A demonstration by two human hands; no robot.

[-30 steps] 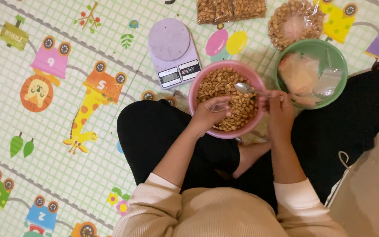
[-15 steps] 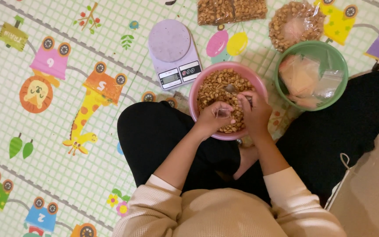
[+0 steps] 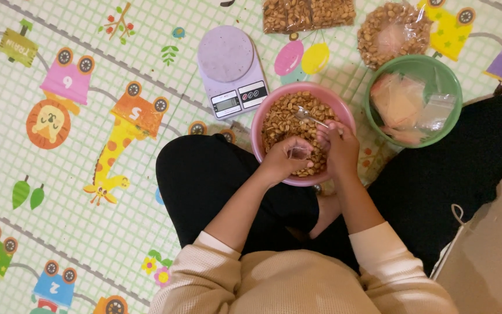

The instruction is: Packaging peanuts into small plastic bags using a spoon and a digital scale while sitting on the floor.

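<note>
A pink bowl (image 3: 262,119) full of brown peanuts (image 3: 289,116) rests between my knees on the play mat. My left hand (image 3: 280,160) hovers over the bowl's near side, pinching a small clear plastic bag (image 3: 300,153) open. My right hand (image 3: 338,145) is close beside it, gripping a metal spoon (image 3: 309,116) whose bowl lies on the peanuts toward the far side.
A small lilac kitchen scale (image 3: 230,70) stands just beyond the pink bowl. A green bowl (image 3: 419,64) holding empty clear bags sits to the right. Filled peanut packets (image 3: 309,13) and a large open bag of peanuts (image 3: 393,32) lie farther back on the colourful mat (image 3: 88,174).
My right hand has moved left from the bowl's right rim to sit against my left hand, with the spoon swinging over the peanuts. My left hand stayed over the bowl.
</note>
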